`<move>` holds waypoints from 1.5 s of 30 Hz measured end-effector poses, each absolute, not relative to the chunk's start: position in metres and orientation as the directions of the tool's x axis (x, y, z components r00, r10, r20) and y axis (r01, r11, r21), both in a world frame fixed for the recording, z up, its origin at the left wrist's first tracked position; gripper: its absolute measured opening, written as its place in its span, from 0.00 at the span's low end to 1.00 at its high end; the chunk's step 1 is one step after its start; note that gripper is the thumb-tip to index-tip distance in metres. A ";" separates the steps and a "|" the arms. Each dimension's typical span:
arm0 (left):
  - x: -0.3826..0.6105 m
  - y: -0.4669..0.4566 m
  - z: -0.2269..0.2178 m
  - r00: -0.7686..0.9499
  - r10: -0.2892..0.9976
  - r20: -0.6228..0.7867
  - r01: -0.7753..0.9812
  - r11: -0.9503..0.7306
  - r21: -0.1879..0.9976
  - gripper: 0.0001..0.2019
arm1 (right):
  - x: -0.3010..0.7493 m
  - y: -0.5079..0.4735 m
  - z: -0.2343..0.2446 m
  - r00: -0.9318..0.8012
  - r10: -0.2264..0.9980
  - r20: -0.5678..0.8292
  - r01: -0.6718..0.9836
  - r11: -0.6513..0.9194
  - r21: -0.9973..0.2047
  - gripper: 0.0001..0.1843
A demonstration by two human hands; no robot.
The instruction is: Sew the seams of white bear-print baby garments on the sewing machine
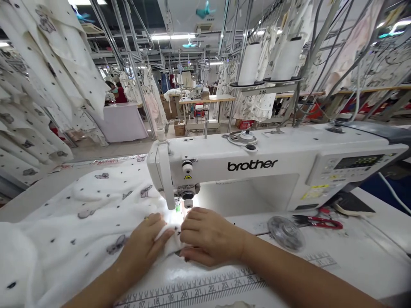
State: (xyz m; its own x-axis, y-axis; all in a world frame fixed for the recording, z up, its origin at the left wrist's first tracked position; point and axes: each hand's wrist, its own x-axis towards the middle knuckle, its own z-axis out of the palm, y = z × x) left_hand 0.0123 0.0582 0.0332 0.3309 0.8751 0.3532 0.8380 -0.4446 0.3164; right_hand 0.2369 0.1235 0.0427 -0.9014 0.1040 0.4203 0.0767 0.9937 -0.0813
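Fingers of the left hand pinch the white printed fabric, which spreads left of the sewing machine; the right hand curls against the fabric, grip unclear. Red-handled snips lie right.

Fabric on table, left of sewing machine; snips at right.

ok so I counted: two bare hands near, one left hand and one right hand, plus one Brother sewing machine. Toward the right there were two thread cones, one pair of red-handled snips and one clear disc. Far off, at least three teal fans, plus one person on the left.
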 end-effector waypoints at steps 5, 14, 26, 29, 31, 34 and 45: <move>-0.026 0.075 0.039 0.503 0.838 0.211 0.751 -0.545 0.373 0.05 | 0.236 0.118 0.040 -0.937 0.130 0.324 0.067 0.978 -0.198 0.13; -0.035 0.072 0.054 0.527 0.823 0.212 0.793 -0.566 0.226 0.20 | 0.231 0.114 0.037 -0.917 0.150 0.371 0.085 0.979 -0.185 0.16; 0.005 0.065 0.046 0.691 0.645 0.327 0.649 -0.752 0.111 0.11 | 0.236 0.117 0.034 -0.939 0.068 0.337 -0.004 0.978 -0.208 0.11; 0.004 0.063 0.042 0.705 0.632 0.322 0.605 -0.773 0.194 0.13 | 0.237 0.117 0.036 -0.941 0.050 0.335 -0.009 0.985 -0.174 0.11; 0.004 0.062 0.040 0.692 0.642 0.331 0.609 -0.765 0.210 0.15 | 0.237 0.117 0.037 -0.943 0.047 0.330 -0.003 0.989 -0.150 0.11; 0.002 0.066 0.037 0.687 0.630 0.363 0.605 -0.772 0.195 0.16 | 0.238 0.117 0.038 -0.945 0.045 0.325 0.005 0.992 -0.124 0.11; 0.006 0.077 0.035 0.643 0.695 0.323 0.683 -0.710 0.170 0.17 | 0.239 0.125 0.038 -0.934 0.178 0.311 0.130 0.977 -0.167 0.10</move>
